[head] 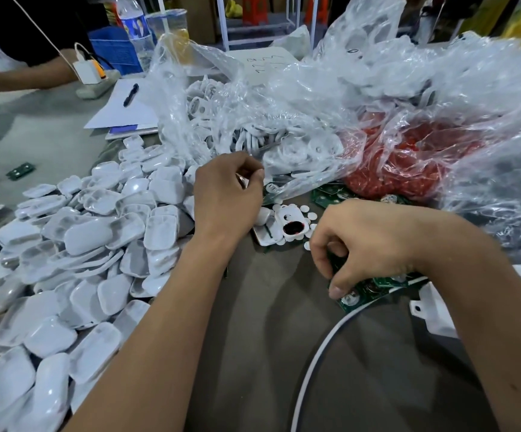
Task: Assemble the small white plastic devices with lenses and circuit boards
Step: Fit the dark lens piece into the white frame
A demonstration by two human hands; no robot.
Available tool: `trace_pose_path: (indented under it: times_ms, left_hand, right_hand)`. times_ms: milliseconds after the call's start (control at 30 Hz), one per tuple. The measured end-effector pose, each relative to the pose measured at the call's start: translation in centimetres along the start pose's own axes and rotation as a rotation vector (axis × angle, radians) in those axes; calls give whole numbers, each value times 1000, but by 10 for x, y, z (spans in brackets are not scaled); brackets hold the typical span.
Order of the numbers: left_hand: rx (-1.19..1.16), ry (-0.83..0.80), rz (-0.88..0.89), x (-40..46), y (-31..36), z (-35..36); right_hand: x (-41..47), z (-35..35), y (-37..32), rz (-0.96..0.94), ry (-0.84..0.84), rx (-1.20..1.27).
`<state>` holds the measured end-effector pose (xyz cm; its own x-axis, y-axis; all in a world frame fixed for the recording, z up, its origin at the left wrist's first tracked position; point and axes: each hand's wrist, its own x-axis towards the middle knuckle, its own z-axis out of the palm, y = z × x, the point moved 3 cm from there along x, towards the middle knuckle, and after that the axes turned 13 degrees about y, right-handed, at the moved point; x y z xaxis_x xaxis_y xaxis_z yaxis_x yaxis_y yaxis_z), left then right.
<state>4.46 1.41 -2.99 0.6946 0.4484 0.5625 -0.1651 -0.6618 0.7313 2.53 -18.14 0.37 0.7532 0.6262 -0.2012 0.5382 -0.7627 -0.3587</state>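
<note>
Left hand (226, 194) pinches something small I can't identify beside the white shell pile (90, 244), while my right hand (365, 244), right of that pile, grips green circuit boards (374, 286).

Single head cam, wide-angle, looking forward and down, close over the tabletop (262, 307); both hands in near centre frame, forearms entering from the bottom edge.

Both forearms bare, left hand (226, 194) and right hand (365, 241) ungloved.
</note>
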Motion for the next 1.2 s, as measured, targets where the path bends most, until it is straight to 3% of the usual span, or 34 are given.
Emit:
trace_pose_path:
  times_ms: [300, 467, 533, 633, 767, 900, 1033, 1200]
  left_hand:
    - [-52, 1, -7, 0, 2, -1]
    - [-68, 5, -20, 2, 1, -3]
    - [-76, 5, -24, 3, 1, -3]
    - [-100, -3, -12, 1, 5, -4]
    - [-119, -192, 87, -3, 20, -5]
    - [-108, -367, 140, -9, 27, -2]
    - [-119, -351, 176, -14, 30, 4]
    - [-53, -353, 174, -10, 21, 5]
  right_hand:
    - [-7, 0, 4, 7, -8, -35]
    - [-11, -14, 6, -8, 24, 151]
    - [-10, -21, 7, 10, 135, 221]
    - [0, -28, 13, 125, 441, 306]
    - [21, -28, 13, 186, 657, 329]
    - [37, -12, 18, 243, 703, 237]
    - [39, -4, 23, 265, 758, 157]
    - [35, 2, 22, 264, 652, -65]
